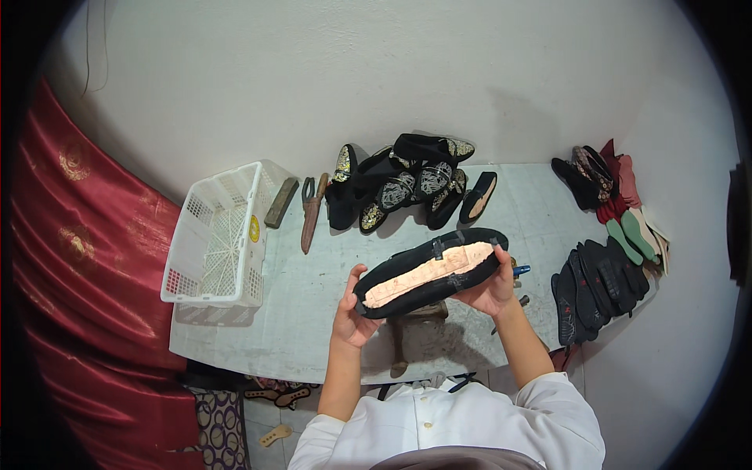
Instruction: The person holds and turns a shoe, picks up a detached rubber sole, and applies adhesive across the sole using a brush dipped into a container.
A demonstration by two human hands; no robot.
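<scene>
Above the near part of the table I hold a black shoe upper (374, 276) with its underside turned up. A pale, rough inner board (427, 274) shows along its middle, framed by folded black material. My left hand (354, 317) grips the left end, thumb along the edge. At the other end, my right hand (495, 288) clasps the shoe with its thumb near the tip. Below the shoe, partly covered by it, a hammer (398, 345) lies on the table. A small blue-ended item (521, 270) lies just beyond my right hand.
A white plastic basket (257, 282) stands at left beside a dark bar-shaped block (282, 202) and a cutting tool with a brown sheath (311, 223). Several black patterned shoes (398, 188) are piled at the back. Black soles (583, 286) and green insoles (625, 239) lie at right.
</scene>
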